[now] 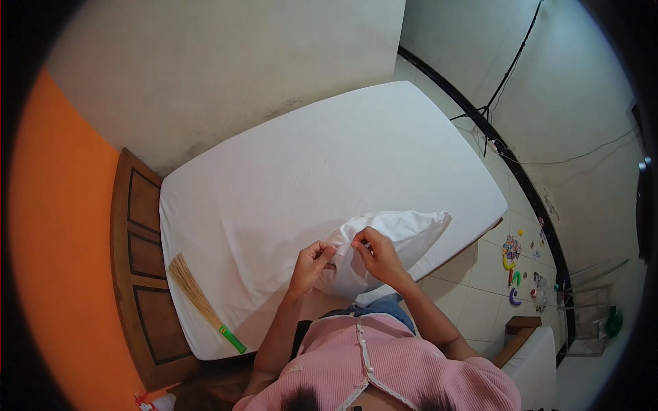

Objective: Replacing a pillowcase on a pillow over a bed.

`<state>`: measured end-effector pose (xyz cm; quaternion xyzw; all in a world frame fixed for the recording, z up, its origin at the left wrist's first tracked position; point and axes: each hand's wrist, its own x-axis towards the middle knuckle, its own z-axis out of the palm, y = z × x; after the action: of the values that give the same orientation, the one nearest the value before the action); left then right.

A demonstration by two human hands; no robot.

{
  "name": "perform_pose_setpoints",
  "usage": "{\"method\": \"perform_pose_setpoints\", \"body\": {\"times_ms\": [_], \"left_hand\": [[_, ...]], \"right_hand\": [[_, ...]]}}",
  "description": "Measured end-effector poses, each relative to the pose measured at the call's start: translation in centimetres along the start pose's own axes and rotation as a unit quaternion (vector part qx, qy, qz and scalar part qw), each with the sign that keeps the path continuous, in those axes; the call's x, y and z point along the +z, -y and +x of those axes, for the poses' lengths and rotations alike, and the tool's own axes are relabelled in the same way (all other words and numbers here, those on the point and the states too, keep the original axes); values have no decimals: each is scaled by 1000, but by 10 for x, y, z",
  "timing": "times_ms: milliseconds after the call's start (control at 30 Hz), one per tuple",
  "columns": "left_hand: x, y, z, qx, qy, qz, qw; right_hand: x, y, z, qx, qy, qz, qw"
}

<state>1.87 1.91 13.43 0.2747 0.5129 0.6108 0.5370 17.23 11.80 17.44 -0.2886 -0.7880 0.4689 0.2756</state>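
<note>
A pillow in a white pillowcase (411, 234) lies at the near edge of the bed, right in front of my body. With thumb and fingers, my left hand (311, 267) pinches the cloth at the pillowcase's left end. My right hand (379, 255) pinches the same end a little farther right, fingertips drawn together. Folds of fabric bunch between the two hands. Beneath the pillow, a white fitted sheet (334, 159) covers the mattress, with light creases towards the left.
A stick broom with a green handle (232, 339) lies on the bed's near left corner. The wooden headboard (149, 257) borders the left side. On the tiled floor at right are scattered colourful toys (511, 257). A black tripod stand (486, 109) with a cable stands beyond the bed.
</note>
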Motion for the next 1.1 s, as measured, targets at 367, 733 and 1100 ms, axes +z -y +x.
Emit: {"method": "perform_pose_setpoints", "body": {"times_ms": [367, 733, 1100], "left_hand": [[-7, 3, -3, 1, -23, -18, 1000], [-11, -3, -1, 39, -43, 21, 998], [-8, -4, 6, 51, -24, 83, 995]], "right_hand": [[0, 22, 3, -73, -5, -30, 997], [9, -2, 3, -53, 58, -3, 997], [18, 21, -5, -100, -23, -46, 994]]}}
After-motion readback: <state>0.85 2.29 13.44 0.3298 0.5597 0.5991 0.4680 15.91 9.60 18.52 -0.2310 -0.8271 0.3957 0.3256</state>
